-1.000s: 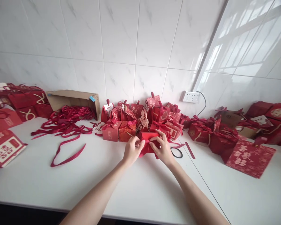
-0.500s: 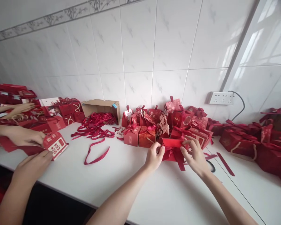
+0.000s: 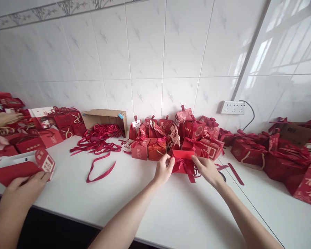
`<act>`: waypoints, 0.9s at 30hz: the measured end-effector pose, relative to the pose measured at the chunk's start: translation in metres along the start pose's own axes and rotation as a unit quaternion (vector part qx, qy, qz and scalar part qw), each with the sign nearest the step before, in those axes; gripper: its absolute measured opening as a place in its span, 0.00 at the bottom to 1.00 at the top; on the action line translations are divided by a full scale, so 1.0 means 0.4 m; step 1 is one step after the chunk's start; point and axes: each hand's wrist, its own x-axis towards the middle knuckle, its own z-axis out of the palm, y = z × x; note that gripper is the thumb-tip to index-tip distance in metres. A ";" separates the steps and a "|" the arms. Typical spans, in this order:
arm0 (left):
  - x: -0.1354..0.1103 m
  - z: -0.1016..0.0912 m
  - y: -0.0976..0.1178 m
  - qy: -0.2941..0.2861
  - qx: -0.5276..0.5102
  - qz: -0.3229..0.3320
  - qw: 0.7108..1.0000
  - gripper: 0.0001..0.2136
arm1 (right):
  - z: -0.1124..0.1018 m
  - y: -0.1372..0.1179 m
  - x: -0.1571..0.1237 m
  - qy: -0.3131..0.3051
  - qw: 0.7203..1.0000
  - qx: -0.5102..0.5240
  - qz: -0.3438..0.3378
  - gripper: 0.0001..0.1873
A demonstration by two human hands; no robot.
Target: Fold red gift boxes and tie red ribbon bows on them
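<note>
A small red gift box [image 3: 182, 159] stands on the white counter [image 3: 171, 211] with a dark red ribbon bow [image 3: 188, 168] on its front. My left hand [image 3: 162, 169] pinches the ribbon at the box's left side. My right hand [image 3: 206, 168] grips the ribbon at its right side. Behind the box lies a pile of several finished red boxes [image 3: 171, 136] tied with bows.
Loose red ribbons [image 3: 98, 143] spill from an open cardboard box [image 3: 103, 117] at left. Another person's hand [image 3: 20, 188] holds a red paper bag [image 3: 18, 167] at far left. More red boxes and bags [image 3: 277, 155] crowd the right. A wall socket [image 3: 232, 107] with cable sits behind.
The view has swung left, showing another person's hands at the left edge, which now open a red bag. My two hands have drawn the ribbon into a bow on the small box.
</note>
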 end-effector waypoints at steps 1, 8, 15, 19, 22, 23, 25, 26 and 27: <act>0.000 -0.001 -0.001 0.001 0.000 0.000 1.000 0.12 | 0.000 -0.001 0.001 0.000 1.000 0.012 0.006 0.28; 0.001 -0.003 -0.001 -0.001 -0.003 -0.002 1.000 0.13 | -0.008 -0.010 -0.002 -0.041 0.987 0.145 0.056 0.25; 0.000 0.003 -0.002 0.001 -0.009 0.000 1.000 0.12 | -0.006 0.009 0.005 -0.056 0.974 0.213 0.058 0.22; -0.003 0.004 0.003 0.003 -0.006 -0.005 1.000 0.11 | -0.005 0.020 0.012 -0.044 0.960 0.267 0.065 0.23; -0.004 0.004 0.007 0.003 -0.002 -0.016 1.000 0.12 | -0.003 0.023 0.015 -0.006 0.953 0.295 0.070 0.24; -0.005 0.005 0.008 0.005 -0.001 -0.017 1.000 0.11 | -0.002 0.023 0.016 0.008 0.949 0.304 0.081 0.25; -0.006 0.006 0.009 0.007 -0.001 -0.016 1.000 0.11 | 0.000 0.025 0.017 0.033 0.939 0.323 0.110 0.25; -0.007 0.006 0.009 0.006 -0.002 -0.016 1.000 0.11 | 0.002 0.028 0.018 0.045 0.935 0.331 0.122 0.24; -0.008 0.006 0.010 0.004 -0.005 -0.018 1.000 0.11 | 0.005 0.032 0.018 0.053 0.931 0.338 0.130 0.22</act>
